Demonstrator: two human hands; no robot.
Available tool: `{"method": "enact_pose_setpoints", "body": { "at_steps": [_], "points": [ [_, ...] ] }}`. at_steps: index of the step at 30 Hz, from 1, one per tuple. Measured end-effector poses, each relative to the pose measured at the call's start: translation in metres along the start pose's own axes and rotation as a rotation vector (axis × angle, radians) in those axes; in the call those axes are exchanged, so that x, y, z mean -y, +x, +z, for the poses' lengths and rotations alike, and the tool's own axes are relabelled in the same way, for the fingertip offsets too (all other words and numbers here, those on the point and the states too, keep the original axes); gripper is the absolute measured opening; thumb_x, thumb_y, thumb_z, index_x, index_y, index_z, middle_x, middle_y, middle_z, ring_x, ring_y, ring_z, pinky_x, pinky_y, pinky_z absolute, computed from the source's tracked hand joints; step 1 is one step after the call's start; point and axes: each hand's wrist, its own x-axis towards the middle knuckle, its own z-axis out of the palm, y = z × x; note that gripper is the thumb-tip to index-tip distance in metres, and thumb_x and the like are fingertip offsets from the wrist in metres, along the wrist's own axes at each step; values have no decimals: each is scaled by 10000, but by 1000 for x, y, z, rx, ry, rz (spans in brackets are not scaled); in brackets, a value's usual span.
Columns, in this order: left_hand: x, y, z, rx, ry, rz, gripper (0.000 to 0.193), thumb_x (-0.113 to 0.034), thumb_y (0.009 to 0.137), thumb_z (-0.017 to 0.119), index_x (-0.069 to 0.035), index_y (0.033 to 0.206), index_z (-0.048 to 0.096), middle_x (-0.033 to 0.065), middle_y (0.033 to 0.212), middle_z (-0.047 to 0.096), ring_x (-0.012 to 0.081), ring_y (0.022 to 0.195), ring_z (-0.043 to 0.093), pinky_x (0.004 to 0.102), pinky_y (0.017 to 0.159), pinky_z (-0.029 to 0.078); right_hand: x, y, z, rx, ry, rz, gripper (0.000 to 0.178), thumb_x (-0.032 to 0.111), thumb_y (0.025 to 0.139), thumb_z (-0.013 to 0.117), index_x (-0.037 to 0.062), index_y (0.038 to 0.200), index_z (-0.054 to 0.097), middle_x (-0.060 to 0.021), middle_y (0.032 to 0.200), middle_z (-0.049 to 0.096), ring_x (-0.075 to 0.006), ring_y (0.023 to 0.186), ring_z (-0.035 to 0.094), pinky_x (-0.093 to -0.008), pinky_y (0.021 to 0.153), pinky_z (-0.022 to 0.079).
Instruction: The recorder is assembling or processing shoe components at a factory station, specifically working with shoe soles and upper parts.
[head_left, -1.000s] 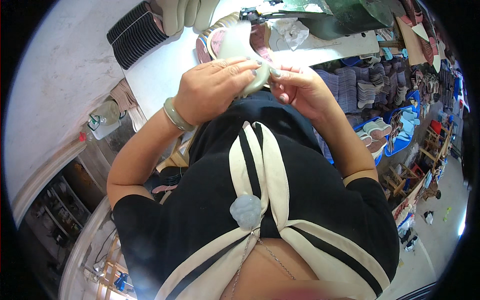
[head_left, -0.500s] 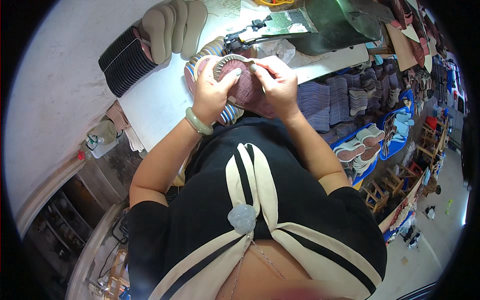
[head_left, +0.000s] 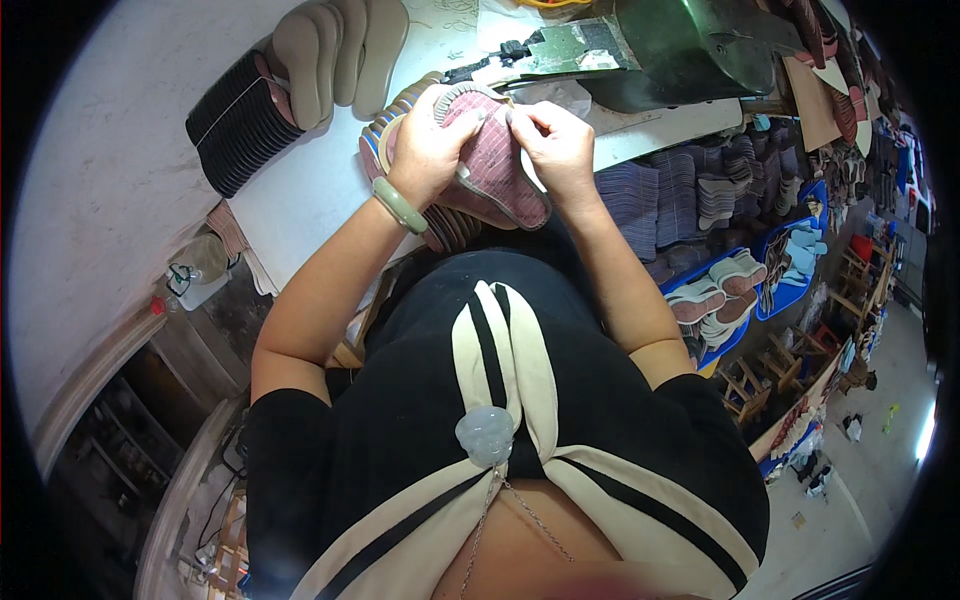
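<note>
A mauve slipper point(head_left: 495, 165) with quilted fabric and a pale ribbed rim at its far end is held up over the near edge of the table. My left hand point(head_left: 430, 150), a green bangle at its wrist, grips the far left side, thumb lying on the fabric. At the slipper's far right edge, my right hand point(head_left: 558, 150) is closed, its thumb and fingers pinching the rim. What lies between those fingertips is too small to make out. Just behind my left hand, a row of striped soles point(head_left: 400, 108) stands on the white table point(head_left: 290, 185).
Black soles point(head_left: 235, 125) in a tied bundle and beige soles point(head_left: 325, 60) occupy the table's far left. A dark green machine point(head_left: 690, 50) stands at the back right. To the right are stacked striped soles point(head_left: 630, 210) and blue bins point(head_left: 790, 280) of slipper parts.
The slipper has tilted, so more of its quilted face and its near end show. My right hand has drawn slightly nearer, and my left hand has shifted a little with the slipper.
</note>
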Motion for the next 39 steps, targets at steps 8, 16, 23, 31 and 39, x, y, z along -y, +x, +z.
{"method": "enact_pose_setpoints", "body": {
  "at_steps": [8,16,23,31,39],
  "points": [
    [5,22,-1,-141,345,168,387,-178,780,687,32,1083,568,140,989,647,181,896,613,302,824,476,6,18,5,-80,-125,8,205,179,783,629,-23,747,642,-129,633,616,-175,533,567,-300,540,452],
    [20,57,-17,-18,541,134,433,-325,792,663,-34,1104,589,146,1015,650,248,934,626,324,837,474,-14,38,6,-24,48,177,240,172,775,623,-32,651,640,-42,547,595,-81,490,531,-248,479,426],
    [23,69,-22,-36,631,102,439,-376,786,656,-66,1092,604,137,1005,654,254,935,624,333,825,474,-13,43,9,1,347,361,164,96,816,623,-59,842,668,-92,694,650,-133,568,609,-235,545,504],
    [23,69,-20,-116,619,70,452,-432,777,640,-81,1060,617,154,990,653,298,937,622,360,822,478,-19,38,7,-31,414,413,209,141,801,639,-38,694,653,-48,617,622,-85,533,563,-228,514,468],
    [23,76,-19,-218,754,32,502,-476,753,645,-83,1064,612,166,1000,648,339,940,613,393,835,472,-17,32,6,5,96,217,240,207,788,638,-31,778,668,-57,652,649,-65,573,525,-263,555,446]
  ]
}}
